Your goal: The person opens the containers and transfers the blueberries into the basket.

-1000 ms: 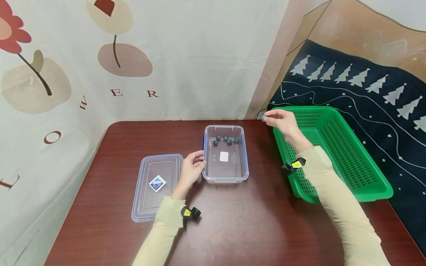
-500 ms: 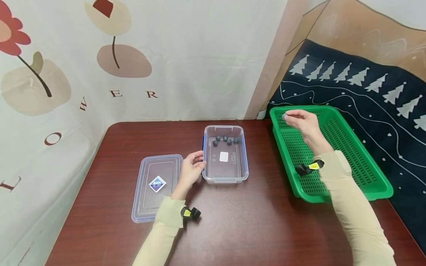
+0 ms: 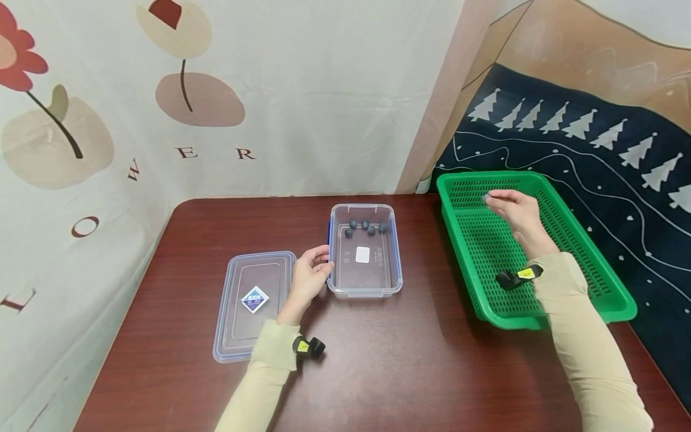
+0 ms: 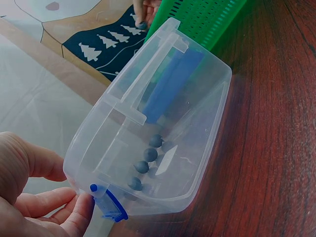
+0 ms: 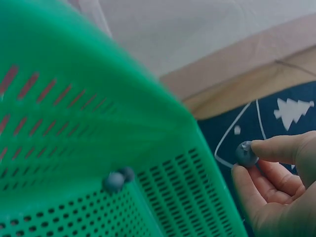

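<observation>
My right hand [image 3: 519, 217] is over the far part of the green plastic basket [image 3: 459, 258]. Its thumb and fingertips pinch a single blueberry [image 5: 246, 154], clearest in the right wrist view. Two more blueberries [image 5: 114, 181] show in a corner of the basket in that view. At the middle of the table, my left hand [image 3: 310, 273] holds the left side of a clear plastic box [image 3: 372, 277], thumb at its rim beside a blue latch [image 4: 112, 206]. Several blueberries [image 4: 150, 155] lie inside, grouped toward the far end.
To the left of the box, a clear lid [image 3: 236, 312] with a diamond-shaped label lies flat on the brown table [image 3: 378, 366]. A pale printed curtain [image 3: 324, 120] hangs behind, and a dark cloth with white trees [image 3: 604, 162] is beyond the basket.
My right hand has moved to the right with the blueberry, from the basket's far left corner to over its inside. The left hand and the box have stayed put.
</observation>
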`<state>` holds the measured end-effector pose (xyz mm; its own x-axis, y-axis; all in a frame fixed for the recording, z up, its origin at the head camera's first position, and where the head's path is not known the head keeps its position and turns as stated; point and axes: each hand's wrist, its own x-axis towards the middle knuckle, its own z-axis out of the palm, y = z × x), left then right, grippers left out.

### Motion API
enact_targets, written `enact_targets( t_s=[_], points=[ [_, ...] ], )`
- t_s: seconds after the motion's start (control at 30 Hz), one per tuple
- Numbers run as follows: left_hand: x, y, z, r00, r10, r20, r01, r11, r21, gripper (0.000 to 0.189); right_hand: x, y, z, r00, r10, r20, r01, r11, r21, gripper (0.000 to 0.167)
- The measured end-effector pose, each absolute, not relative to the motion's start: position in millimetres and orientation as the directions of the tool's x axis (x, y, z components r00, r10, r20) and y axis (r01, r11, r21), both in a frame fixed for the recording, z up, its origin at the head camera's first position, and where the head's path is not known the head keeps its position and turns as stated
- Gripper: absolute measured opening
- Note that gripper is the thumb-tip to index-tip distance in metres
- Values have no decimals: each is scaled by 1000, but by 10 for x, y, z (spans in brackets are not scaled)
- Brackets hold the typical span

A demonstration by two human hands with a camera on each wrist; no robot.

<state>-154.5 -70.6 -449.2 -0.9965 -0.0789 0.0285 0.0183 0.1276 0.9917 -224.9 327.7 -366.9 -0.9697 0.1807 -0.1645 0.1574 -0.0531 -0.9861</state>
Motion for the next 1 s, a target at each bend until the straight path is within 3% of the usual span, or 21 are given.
enact_targets(
  t_s=[0.2,0.53,1.0],
  points=[
    [-1571,-715,-4584,-995,-85,45,35,112,993,37,-2244,3373,-3763,-961,174,-213,189,-148,-971,15],
    [-1569,-720,-4599,-995,-86,54,43,117,992,37,-2320,3536,-4005,-957,196,-215,205,-72,-976,10],
    [-1565,-713,-4580,-995,-81,63,52,130,990,37,-2269,3492,-3927,-918,270,-291,289,-46,-956,13]
  ],
)
